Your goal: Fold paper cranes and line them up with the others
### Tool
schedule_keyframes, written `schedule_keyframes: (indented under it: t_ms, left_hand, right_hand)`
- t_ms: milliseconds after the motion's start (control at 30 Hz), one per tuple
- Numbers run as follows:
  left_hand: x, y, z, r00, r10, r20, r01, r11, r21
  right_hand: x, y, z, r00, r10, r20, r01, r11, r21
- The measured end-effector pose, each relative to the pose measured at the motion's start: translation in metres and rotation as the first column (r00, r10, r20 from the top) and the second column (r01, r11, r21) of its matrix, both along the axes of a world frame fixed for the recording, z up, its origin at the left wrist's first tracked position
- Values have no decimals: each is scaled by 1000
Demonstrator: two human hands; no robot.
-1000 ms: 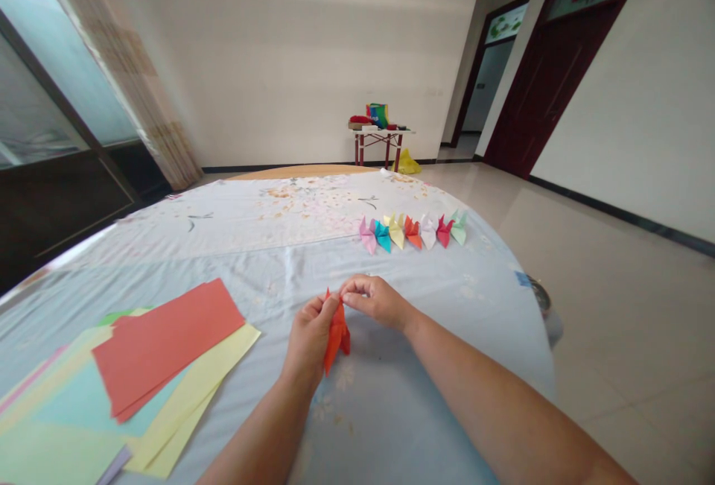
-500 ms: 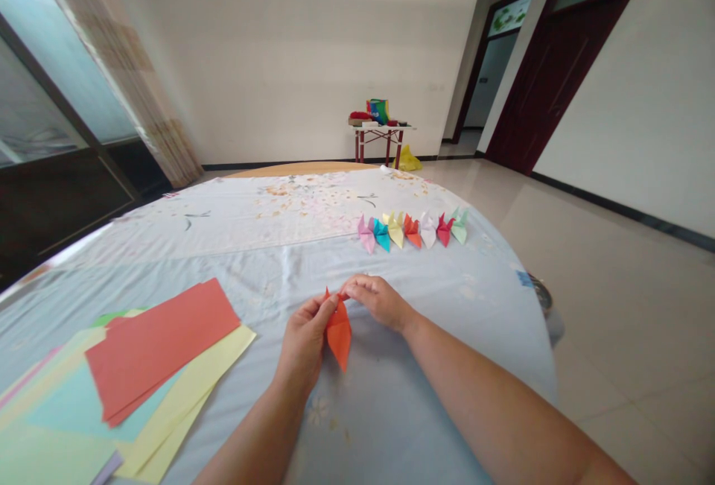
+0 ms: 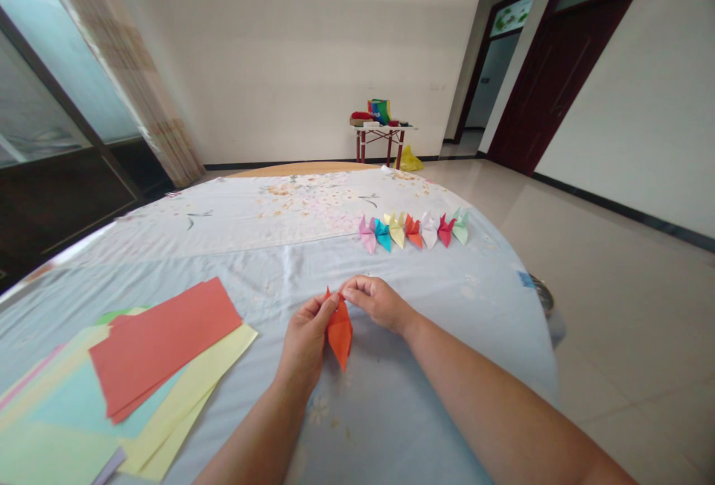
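An orange origami crane (image 3: 339,336), partly folded, is held between my hands above the near part of the table. My left hand (image 3: 306,336) pinches its left side, thumb on top. At its upper right, the fingers of my right hand (image 3: 375,300) are closed on a small tip of the same paper, which they mostly hide. The crane's long pointed end hangs toward me. Beyond my hands stands a row of several finished paper cranes (image 3: 413,232) in pink, blue, yellow, orange, white, red and green.
At the left lie red paper sheets (image 3: 167,343) over yellow, blue and green sheets (image 3: 67,440). A floral cloth (image 3: 251,269) covers the round table. Against the far wall stands a small table (image 3: 385,129) with things on it, beside a yellow bag (image 3: 410,159).
Both hands keep their grip on the orange crane, almost unmoved. The whole view has shifted very slightly.
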State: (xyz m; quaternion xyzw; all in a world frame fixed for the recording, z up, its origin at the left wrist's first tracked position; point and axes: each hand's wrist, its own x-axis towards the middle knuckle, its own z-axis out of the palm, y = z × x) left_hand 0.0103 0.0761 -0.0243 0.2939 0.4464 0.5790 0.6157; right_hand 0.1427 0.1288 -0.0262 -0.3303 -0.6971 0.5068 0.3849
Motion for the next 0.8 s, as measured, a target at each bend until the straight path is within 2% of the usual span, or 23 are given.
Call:
schedule_keyframes:
  t_ms: [400,800]
  left_hand:
    - [1,-1,2,999,1,39,-1,1000,-3]
    - [-1,1,-7,1000,12,7,-12,1000,23]
  right_hand:
    - [-1,0,0,1000,-12,25,11,999,34]
    - [-2,0,-1,997,-65,42,62,996,65]
